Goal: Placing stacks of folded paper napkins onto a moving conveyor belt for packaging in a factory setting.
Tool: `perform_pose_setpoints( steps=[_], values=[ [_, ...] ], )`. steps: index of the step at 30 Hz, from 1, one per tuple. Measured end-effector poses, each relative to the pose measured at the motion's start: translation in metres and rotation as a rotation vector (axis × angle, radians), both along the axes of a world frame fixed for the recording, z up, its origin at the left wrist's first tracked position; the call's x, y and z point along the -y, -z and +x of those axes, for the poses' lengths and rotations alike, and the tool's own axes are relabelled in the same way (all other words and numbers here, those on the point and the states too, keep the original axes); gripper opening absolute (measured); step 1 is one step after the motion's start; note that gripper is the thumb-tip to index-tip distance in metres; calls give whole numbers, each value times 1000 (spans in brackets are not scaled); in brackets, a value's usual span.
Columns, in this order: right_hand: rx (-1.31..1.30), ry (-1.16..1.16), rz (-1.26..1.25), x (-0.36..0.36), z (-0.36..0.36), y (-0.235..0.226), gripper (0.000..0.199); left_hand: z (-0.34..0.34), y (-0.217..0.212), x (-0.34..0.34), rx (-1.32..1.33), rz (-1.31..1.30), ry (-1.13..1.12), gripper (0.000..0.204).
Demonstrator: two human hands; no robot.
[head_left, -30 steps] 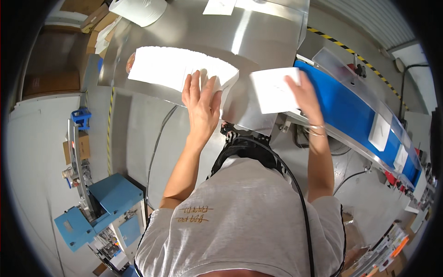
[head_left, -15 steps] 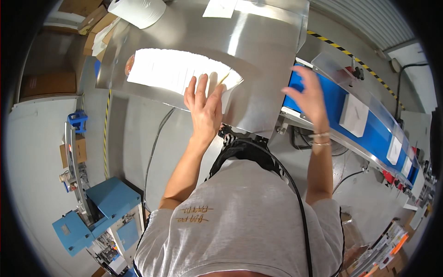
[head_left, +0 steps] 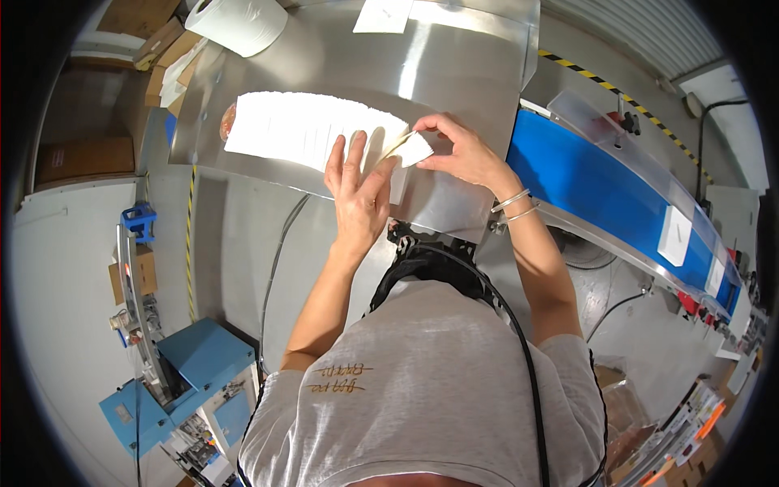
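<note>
A long, slightly curved row of white paper packets [head_left: 300,126] stands packed together on the metal table [head_left: 462,81]. My left hand [head_left: 357,203] rests on the right part of this row, fingers spread and thumb pointing to its end. At that end, my right hand [head_left: 471,158] pinches a white packet [head_left: 417,149] between thumb and fingers; it tilts away from the others. Against the row's left end sits a rounded reddish-brown object [head_left: 228,123], whose kind I cannot make out.
To the right, a blue conveyor belt [head_left: 560,166] with a clear side guard carries white packets [head_left: 674,235]. A white roll [head_left: 239,26] and a white sheet [head_left: 382,15] lie at the table's far side. Cardboard boxes [head_left: 158,81] stand far left, a blue machine [head_left: 207,349] lower left.
My right hand has moved left from beside the belt to the row's end and closed on a packet there. Packets on the belt have shifted down and right. My left hand has barely moved.
</note>
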State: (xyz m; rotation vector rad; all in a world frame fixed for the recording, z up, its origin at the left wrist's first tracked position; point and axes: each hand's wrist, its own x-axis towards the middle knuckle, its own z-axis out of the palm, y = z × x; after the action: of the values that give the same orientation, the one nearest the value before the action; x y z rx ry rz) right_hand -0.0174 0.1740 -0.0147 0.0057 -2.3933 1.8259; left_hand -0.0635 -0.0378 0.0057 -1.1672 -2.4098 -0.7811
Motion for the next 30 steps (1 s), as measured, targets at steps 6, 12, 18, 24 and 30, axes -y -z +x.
perform_pose_setpoints(
  steps=[6,12,18,24,30],
  values=[
    [-11,8,-12,0,-4,3,49,-1,-3,0,35,-17,10,30],
    [-1,36,-37,1,-2,2,51,-1,-7,-2,60,-58,-6,38],
    [-4,42,-63,0,0,3,51,1,-9,-4,114,-33,-23,37],
    [8,61,-74,0,0,3,50,-1,-4,-2,31,-62,3,34],
    [9,29,-48,-1,-3,3,48,-2,-4,-2,23,-59,12,34]
  ],
)
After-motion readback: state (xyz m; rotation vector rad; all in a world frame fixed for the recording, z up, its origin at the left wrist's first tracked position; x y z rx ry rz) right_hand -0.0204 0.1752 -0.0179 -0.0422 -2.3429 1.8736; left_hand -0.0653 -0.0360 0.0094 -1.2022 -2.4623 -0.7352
